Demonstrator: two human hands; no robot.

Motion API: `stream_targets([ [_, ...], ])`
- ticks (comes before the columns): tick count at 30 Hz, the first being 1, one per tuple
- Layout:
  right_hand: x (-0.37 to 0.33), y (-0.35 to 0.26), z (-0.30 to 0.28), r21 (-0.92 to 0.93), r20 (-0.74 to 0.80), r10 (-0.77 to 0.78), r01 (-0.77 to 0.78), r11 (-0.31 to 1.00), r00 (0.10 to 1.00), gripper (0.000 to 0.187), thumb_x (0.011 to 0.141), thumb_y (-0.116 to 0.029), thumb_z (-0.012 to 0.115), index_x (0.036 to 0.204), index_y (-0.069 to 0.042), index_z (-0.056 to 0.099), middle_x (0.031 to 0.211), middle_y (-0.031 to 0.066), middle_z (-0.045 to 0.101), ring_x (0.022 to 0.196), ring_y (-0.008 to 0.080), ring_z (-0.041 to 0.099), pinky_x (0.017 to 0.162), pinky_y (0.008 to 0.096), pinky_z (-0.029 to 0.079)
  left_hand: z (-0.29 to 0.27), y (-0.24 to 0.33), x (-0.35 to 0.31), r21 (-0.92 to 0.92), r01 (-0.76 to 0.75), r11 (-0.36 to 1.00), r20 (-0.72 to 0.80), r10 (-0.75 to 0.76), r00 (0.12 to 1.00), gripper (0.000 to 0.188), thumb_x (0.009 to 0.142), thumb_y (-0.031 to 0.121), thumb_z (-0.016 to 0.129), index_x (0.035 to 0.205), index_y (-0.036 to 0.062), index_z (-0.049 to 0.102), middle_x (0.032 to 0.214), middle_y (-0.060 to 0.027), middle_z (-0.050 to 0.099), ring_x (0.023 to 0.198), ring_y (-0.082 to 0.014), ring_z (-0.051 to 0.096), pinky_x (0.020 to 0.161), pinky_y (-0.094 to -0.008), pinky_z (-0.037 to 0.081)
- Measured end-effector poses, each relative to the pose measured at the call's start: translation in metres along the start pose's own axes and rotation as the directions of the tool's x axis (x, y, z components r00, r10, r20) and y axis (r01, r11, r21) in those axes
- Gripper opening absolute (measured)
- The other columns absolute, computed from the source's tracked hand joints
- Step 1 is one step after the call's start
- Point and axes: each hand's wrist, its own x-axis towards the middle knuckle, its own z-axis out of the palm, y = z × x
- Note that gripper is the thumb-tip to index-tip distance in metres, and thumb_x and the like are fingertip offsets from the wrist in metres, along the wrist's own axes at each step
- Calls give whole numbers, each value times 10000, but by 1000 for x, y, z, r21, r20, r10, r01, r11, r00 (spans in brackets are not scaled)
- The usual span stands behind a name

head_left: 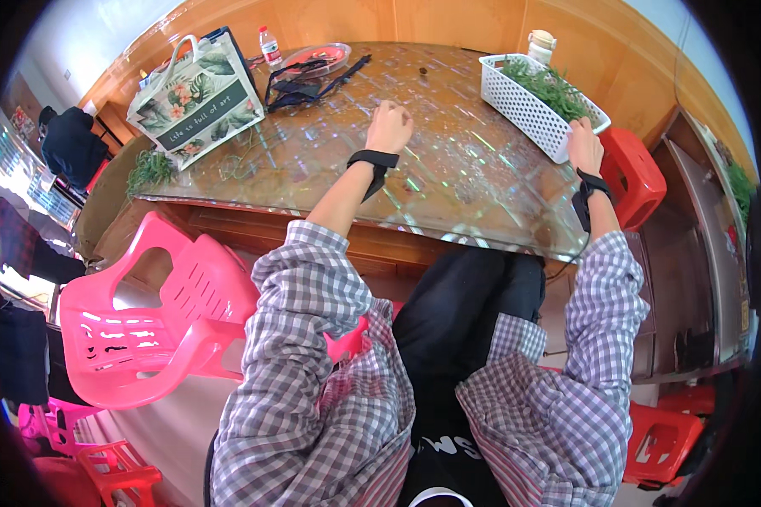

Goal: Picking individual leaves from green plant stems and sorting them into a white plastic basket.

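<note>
My left hand (391, 127) is over the middle of the glossy table (448, 198), its fingers curled closed; whatever they hold, if anything, is hidden. At the near right end of a white perforated plastic basket (526, 112), my right hand (585, 145) has its fingers bent in at the rim, beside the greens. What the right fingertips grip cannot be made out. Thin leafy green stems (550, 87) fill the basket. Each wrist wears a black strap, and both sleeves are checked grey and white.
A floral shopping bag (196, 110), a bunch of greens (150, 171), dark straps (313, 89), a clear tray (317, 61) and a small bottle (269, 46) are on the left. Behind the basket is a white jar (541, 46). Pink chair (156, 313) at left, red stool (630, 177) at right.
</note>
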Motion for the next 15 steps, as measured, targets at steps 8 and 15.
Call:
stream_targets([
  [8, 3, -15, -9, 21, -54, -220, 222, 975, 974, 63, 760, -102, 584, 758, -40, 573, 826, 90, 515, 665, 316, 579, 555, 419, 446, 15, 25, 26, 14, -7, 1000, 127, 5, 992, 166, 762, 165, 573, 863, 43, 623, 1090, -158, 484, 1052, -309, 463, 890, -383, 400],
  [15, -1, -41, -26, 102, -108, -294, 305, 947, 950, 96, 750, -128, 614, 803, -50, 597, 747, 77, 501, 649, 285, 573, 537, 388, 436, 22, 27, 32, 79, -133, 988, 131, 122, 984, 250, 764, 170, 569, 983, 49, 561, 1115, -153, 448, 1081, -321, 434, 888, -402, 402],
])
